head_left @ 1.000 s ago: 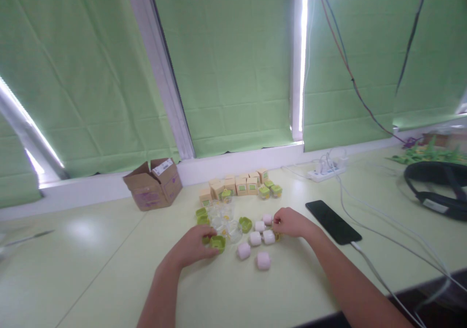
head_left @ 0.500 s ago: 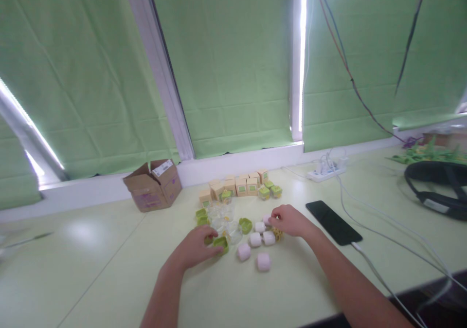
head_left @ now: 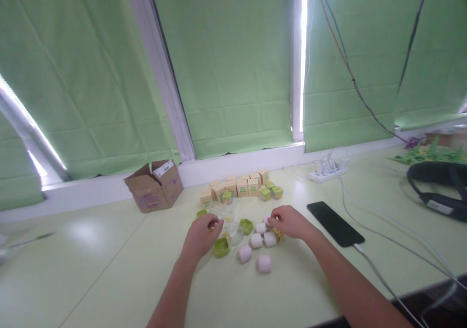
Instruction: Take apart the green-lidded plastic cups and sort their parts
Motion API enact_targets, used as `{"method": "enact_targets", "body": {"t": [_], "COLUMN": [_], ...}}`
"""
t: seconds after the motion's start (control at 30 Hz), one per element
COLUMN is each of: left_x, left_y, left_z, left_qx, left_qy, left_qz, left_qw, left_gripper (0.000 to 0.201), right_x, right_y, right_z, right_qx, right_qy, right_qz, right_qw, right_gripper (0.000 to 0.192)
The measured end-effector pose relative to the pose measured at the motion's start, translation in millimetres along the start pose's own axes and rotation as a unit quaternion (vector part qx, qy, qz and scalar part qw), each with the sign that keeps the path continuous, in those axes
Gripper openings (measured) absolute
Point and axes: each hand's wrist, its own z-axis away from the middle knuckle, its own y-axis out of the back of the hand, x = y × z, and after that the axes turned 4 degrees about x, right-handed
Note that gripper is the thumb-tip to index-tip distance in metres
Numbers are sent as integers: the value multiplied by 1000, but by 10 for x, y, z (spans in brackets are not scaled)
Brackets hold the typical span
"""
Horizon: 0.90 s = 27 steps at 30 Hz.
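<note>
Pale pink pieces and green cups sit lower centre on the worktop, apparently for easy reach; the left hand and right hand curl their fingers, any grip unclear.

glare between blinds; sheen on table; slight blur

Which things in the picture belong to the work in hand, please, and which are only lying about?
Likely in the work, being at or near the hands: green pieces, clear containers, pinkish-white pieces, yellow bundle, small beige boxes.

Likely just lying about: cardboard box, phone, power strip, black band.
</note>
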Motion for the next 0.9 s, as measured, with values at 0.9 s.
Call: {"method": "enact_targets", "body": {"t": [0.9], "left_x": [-93], "left_y": [-864], "left_z": [-1459], "left_qx": [-88], "left_qy": [134], "left_qz": [-182], "left_qw": [970], "left_gripper": [55], "right_x": [-10], "right_y": [8], "right_z": [-48], "right_qx": [35], "right_qy": [7], "right_qz": [-13], "right_qw": [999], "right_gripper": [31]}}
